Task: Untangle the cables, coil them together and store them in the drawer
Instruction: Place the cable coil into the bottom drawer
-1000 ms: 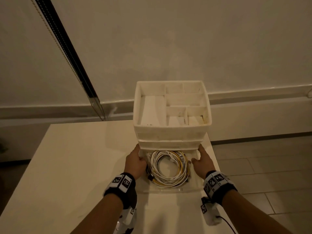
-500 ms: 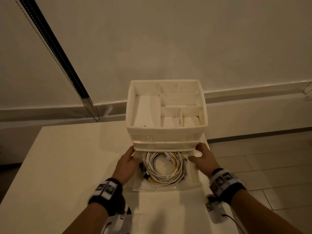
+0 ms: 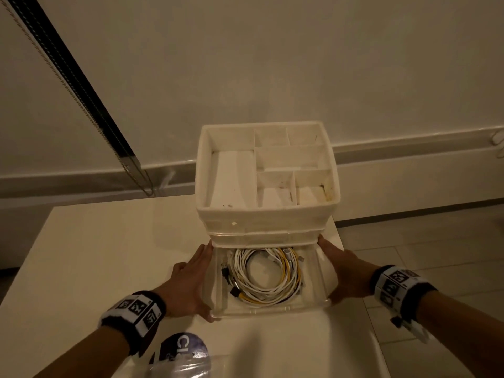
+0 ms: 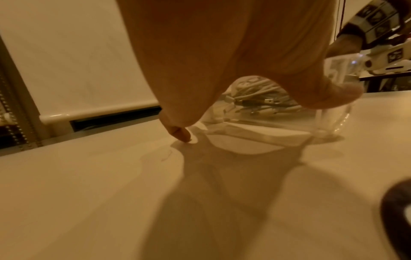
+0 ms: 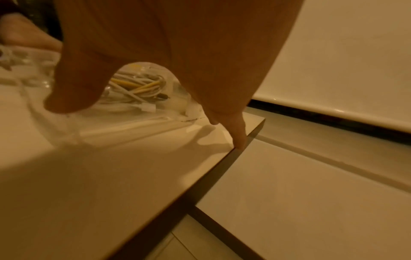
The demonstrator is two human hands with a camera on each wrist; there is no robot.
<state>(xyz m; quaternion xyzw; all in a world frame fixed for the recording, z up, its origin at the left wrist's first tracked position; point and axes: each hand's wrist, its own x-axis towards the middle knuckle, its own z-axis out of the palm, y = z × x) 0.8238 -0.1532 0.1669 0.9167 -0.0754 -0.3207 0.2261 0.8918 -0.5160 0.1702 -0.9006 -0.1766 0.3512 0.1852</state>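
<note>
A coil of white and yellow cables [image 3: 266,276] lies inside a clear plastic drawer [image 3: 270,309], which is pulled out of the bottom of a white organizer [image 3: 267,214]. My left hand [image 3: 201,282] lies flat along the drawer's left wall, fingers straight, thumb at the front corner. My right hand [image 3: 335,268] lies the same way against the right wall. The left wrist view shows the cables [image 4: 255,100] through the clear wall under my thumb. The right wrist view shows the cables [image 5: 138,86] between my thumb and fingers.
The organizer stands near the right rear corner of a white table [image 3: 109,255]; its top tray has several bare compartments. The table's right edge [image 5: 211,176] runs just beside my right hand, with tiled floor below. A plastic bag with a dark round label [image 3: 182,353] lies near my left forearm.
Both hands have slid back along the drawer's sides toward its front corners, and the wrists have spread apart. The drawer sticks out about as far as before.
</note>
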